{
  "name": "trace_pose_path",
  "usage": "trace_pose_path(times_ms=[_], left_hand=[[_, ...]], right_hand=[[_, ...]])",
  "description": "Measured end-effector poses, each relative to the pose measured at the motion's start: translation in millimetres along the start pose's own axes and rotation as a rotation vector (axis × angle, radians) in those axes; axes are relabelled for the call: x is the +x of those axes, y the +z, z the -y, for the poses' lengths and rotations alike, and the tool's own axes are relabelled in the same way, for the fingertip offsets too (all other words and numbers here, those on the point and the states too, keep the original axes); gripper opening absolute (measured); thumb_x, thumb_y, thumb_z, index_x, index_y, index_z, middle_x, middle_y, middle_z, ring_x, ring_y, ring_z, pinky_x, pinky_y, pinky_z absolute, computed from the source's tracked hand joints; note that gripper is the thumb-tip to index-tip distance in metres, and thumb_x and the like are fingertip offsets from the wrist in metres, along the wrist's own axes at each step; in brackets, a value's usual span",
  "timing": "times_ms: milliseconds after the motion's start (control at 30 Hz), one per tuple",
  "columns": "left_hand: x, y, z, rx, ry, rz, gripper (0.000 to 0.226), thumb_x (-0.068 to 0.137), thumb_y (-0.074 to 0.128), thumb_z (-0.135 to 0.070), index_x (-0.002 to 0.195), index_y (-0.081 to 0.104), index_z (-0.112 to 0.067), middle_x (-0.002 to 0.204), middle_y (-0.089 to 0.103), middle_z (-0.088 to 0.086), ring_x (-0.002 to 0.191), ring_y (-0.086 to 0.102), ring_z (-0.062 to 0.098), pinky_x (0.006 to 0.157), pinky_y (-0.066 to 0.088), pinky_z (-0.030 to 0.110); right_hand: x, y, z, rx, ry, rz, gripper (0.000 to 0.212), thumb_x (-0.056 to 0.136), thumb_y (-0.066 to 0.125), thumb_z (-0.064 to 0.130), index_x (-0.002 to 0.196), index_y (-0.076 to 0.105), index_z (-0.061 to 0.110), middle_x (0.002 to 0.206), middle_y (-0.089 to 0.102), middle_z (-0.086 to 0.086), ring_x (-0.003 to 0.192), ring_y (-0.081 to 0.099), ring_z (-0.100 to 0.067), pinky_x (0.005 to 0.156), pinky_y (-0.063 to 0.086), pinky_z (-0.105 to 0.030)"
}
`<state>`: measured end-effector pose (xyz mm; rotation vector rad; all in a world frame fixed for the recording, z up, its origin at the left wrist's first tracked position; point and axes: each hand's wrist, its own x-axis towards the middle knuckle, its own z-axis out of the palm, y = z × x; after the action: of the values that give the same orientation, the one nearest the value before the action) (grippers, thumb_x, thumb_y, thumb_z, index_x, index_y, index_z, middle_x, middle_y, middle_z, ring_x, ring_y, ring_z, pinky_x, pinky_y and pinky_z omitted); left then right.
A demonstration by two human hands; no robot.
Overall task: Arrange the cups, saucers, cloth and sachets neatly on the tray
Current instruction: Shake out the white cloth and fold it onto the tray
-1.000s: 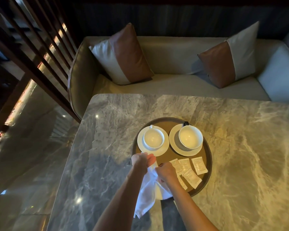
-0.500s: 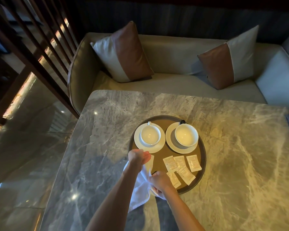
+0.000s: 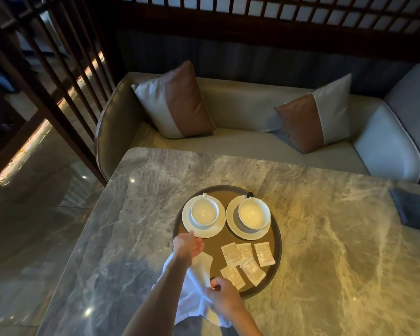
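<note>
marble table carries a round brown tray toward its near edge. beyond the far edge stands a pale sofa with 2 two-tone cushions, and a dark folded napkin lies at the table's right edge. on the tray's far half sit 2 saucers, each with a white cup. 5 sachets lie on the near right part, some overlapping. a white cloth drapes over the tray's near left rim and hangs toward the near table edge; both forearms cover part of it.

compared with half a second ago, the hands are further apart and the cloth is stretched longer between them.

the left hand is closed on the cloth's far end, close to the left saucer's rim. the right hand pinches the cloth's near part with fingers curled at the tray's near rim.
</note>
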<state>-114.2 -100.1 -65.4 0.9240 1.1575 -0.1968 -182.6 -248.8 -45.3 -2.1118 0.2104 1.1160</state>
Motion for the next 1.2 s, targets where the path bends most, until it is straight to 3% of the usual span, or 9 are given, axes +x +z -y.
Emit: trace_pose_path(times_ms=[233, 367, 500, 600, 667, 733, 833, 1000, 1200], left_hand=[[9.7, -2.6, 10.5, 0.011, 0.075, -0.058, 0.012, 0.099, 0.050, -0.013, 0.099, 0.055, -0.002, 0.078, 0.064, 0.015, 0.065, 0.067, 0.025, 0.058, 0.058, 0.030], [0.2, -0.9, 5.4, 0.097, 0.109, -0.075, 0.021, 0.095, 0.051, -0.012, 0.076, 0.054, -0.005, 0.074, 0.059, 0.014, 0.062, 0.061, 0.028, 0.052, 0.054, 0.025], [-49.3, -19.6, 10.3, 0.630, 0.552, -0.216, 0.015, 0.079, 0.043, -0.016, 0.070, 0.055, -0.014, 0.067, 0.061, 0.000, 0.068, 0.055, 0.027, 0.064, 0.049, 0.035], [-111.1, -44.0, 17.3, 0.885, 1.051, 0.063, 0.036, 0.076, 0.046, -0.018, 0.102, 0.070, -0.017, 0.104, 0.067, -0.002, 0.100, 0.060, 0.019, 0.091, 0.050, 0.036], [-145.3, -57.8, 9.9, 1.162, 1.343, 0.266, 0.044, 0.078, 0.049, -0.023, 0.117, 0.068, -0.022, 0.132, 0.054, -0.006, 0.127, 0.044, 0.012, 0.111, 0.028, 0.022], [-178.0, -63.0, -14.4, 1.391, 1.262, 0.449, 0.047, 0.084, 0.056, -0.018, 0.130, 0.060, -0.028, 0.146, 0.043, -0.008, 0.142, 0.029, 0.012, 0.117, 0.015, 0.023], [-226.8, -61.0, -62.8, 1.457, 0.936, 0.659, 0.044, 0.092, 0.061, -0.017, 0.135, 0.053, -0.020, 0.129, 0.058, -0.003, 0.120, 0.050, 0.007, 0.106, 0.036, 0.023], [-296.9, -34.0, -135.1, 1.567, 0.911, 0.646, 0.013, 0.091, 0.059, -0.027, 0.101, 0.062, -0.020, 0.105, 0.049, -0.003, 0.103, 0.048, 0.012, 0.095, 0.040, 0.029], [-374.8, 4.0, -224.6, 1.033, 1.018, 0.700, 0.007, 0.084, 0.070, -0.020, 0.083, 0.065, -0.024, 0.073, 0.058, -0.011, 0.074, 0.051, 0.005, 0.064, 0.042, 0.020]], right_hand=[[3.2, 1.1, -15.0, 0.087, -0.056, -0.012, 0.015, 0.088, 0.057, 0.025, 0.074, 0.054, 0.021, 0.067, 0.052, 0.003, 0.063, 0.048, -0.016, 0.062, 0.037, -0.029], [-3.9, -1.6, -13.2, 0.137, -0.121, -0.038, 0.007, 0.088, 0.058, 0.022, 0.082, 0.060, 0.019, 0.074, 0.057, 0.003, 0.068, 0.050, -0.010, 0.063, 0.037, -0.024], [-31.6, -18.2, -3.1, 0.172, -0.293, -0.033, 0.013, 0.089, 0.061, 0.024, 0.076, 0.062, 0.023, 0.065, 0.056, 0.012, 0.065, 0.049, -0.002, 0.060, 0.035, -0.014], [-66.1, -35.3, 4.7, 0.069, -0.456, -0.002, 0.009, 0.086, 0.067, 0.024, 0.090, 0.066, 0.032, 0.070, 0.061, 0.020, 0.067, 0.054, 0.011, 0.067, 0.041, -0.009], [-90.3, -50.6, 17.1, -0.037, -0.585, 0.053, 0.009, 0.084, 0.067, 0.022, 0.088, 0.069, 0.030, 0.066, 0.056, 0.019, 0.064, 0.050, 0.009, 0.066, 0.040, -0.013], [-111.4, -69.8, 37.9, -0.160, -0.718, 0.104, 0.012, 0.083, 0.062, 0.026, 0.075, 0.065, 0.035, 0.068, 0.055, 0.018, 0.066, 0.048, 0.004, 0.065, 0.042, -0.019], [-143.0, -102.1, 73.3, -0.186, -0.794, 0.134, 0.013, 0.083, 0.059, 0.034, 0.077, 0.062, 0.046, 0.081, 0.061, 0.020, 0.075, 0.053, 0.005, 0.073, 0.045, -0.018], [-197.7, -166.0, 145.7, -0.296, -1.037, 0.098, 0.007, 0.089, 0.059, 0.035, 0.089, 0.063, 0.040, 0.086, 0.063, 0.016, 0.083, 0.058, 0.002, 0.075, 0.044, -0.016], [-271.6, -273.3, 223.1, -0.376, -1.206, -0.153, 0.006, 0.092, 0.065, 0.017, 0.096, 0.068, 0.013, 0.088, 0.063, 0.006, 0.079, 0.053, 0.001, 0.074, 0.042, -0.013]])
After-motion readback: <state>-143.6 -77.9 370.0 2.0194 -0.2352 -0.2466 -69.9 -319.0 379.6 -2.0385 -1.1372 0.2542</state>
